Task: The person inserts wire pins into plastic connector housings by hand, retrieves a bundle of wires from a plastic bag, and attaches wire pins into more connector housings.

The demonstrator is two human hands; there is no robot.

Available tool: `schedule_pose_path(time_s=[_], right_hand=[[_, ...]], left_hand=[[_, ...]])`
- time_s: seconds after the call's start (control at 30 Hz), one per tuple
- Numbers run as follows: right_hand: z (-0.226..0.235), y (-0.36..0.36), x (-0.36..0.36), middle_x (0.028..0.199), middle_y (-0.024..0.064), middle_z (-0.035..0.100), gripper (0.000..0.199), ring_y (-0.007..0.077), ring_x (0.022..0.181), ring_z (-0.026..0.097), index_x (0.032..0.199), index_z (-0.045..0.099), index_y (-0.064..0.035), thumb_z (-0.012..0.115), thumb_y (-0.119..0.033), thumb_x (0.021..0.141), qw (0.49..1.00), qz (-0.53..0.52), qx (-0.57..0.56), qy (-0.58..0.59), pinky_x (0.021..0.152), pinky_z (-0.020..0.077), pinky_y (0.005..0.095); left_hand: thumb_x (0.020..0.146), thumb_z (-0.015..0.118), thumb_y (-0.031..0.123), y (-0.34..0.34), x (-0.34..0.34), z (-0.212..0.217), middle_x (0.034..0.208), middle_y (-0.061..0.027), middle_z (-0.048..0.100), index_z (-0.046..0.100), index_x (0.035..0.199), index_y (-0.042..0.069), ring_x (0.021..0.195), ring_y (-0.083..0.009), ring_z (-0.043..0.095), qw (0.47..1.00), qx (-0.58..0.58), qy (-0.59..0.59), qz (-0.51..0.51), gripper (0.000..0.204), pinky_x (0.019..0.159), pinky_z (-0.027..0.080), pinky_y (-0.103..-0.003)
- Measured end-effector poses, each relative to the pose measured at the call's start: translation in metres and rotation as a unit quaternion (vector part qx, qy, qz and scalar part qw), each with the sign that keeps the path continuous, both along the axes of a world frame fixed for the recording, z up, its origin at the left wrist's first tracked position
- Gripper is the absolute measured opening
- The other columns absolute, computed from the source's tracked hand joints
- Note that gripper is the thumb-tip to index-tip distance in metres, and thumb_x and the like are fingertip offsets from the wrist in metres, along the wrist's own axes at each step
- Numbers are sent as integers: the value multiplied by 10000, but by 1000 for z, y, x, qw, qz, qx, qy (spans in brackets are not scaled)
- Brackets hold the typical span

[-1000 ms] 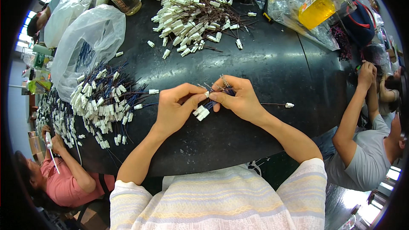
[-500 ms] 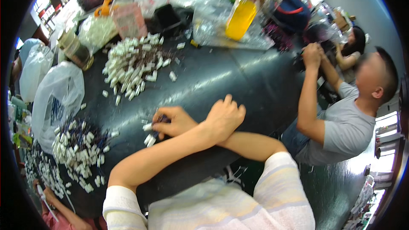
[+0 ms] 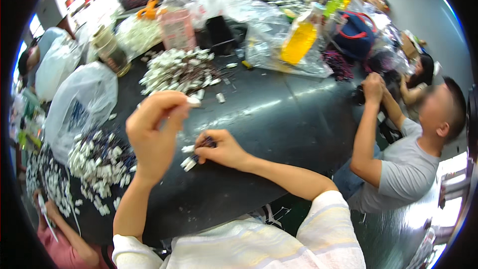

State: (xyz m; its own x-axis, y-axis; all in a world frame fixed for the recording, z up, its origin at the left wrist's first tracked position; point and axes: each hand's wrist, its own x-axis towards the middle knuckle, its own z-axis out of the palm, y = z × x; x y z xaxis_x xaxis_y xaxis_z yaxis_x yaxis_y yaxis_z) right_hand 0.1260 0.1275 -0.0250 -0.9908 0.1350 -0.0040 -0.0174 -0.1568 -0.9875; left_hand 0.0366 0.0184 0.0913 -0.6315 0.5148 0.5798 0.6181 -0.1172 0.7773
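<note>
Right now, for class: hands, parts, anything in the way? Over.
Left hand up, holding white piece. Right hand gripping dark wires with white plugs. Nothing blocking hands; plug pile beside left arm.

Tabletop (image 3: pixel 294 129) open rightward — white connector pile (image 3: pixel 98 170), seemingly tangled, blocks left.

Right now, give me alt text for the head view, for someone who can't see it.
A person's left hand, raised over a black tabletop, pinches a small white connector, while the right hand grips a bundle of dark wires with white connectors. One pile of wired connectors lies beyond, another pile to the left.
</note>
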Motion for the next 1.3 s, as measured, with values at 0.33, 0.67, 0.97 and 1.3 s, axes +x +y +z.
schedule_pose_path(time_s=[0.33,0.67,0.97,1.3], right_hand=[[10,-1,3,678,61,622,97,69,599,585,834,571,-2,632,-17,759,998,0,-46,-37,453,338,157],[13,2,6,745,67,611,70,105,659,603,820,553,20,607,11,777,998,9,-20,-65,613,463,210],[13,1,5,755,77,610,77,115,669,609,828,546,24,607,14,782,998,5,-34,-60,610,468,212],[13,3,5,766,80,608,77,112,665,606,836,548,29,602,14,783,998,13,3,-63,605,467,210]], left_hand=[[832,570,32,-70,-16,-105,689,-78,601,604,887,-42,518,-84,499,910,15,-414,-8,99,466,376,-184],[830,583,45,-72,-4,-107,701,-90,610,614,888,-58,509,-77,500,873,16,-482,-69,122,449,385,-189],[826,586,30,-73,-1,-103,668,-68,586,615,898,-47,524,-76,499,884,-5,-460,-80,110,474,386,-188],[798,584,-19,-72,7,-106,738,-59,609,622,875,-39,617,-79,554,945,-48,-322,-40,87,530,437,-199]])
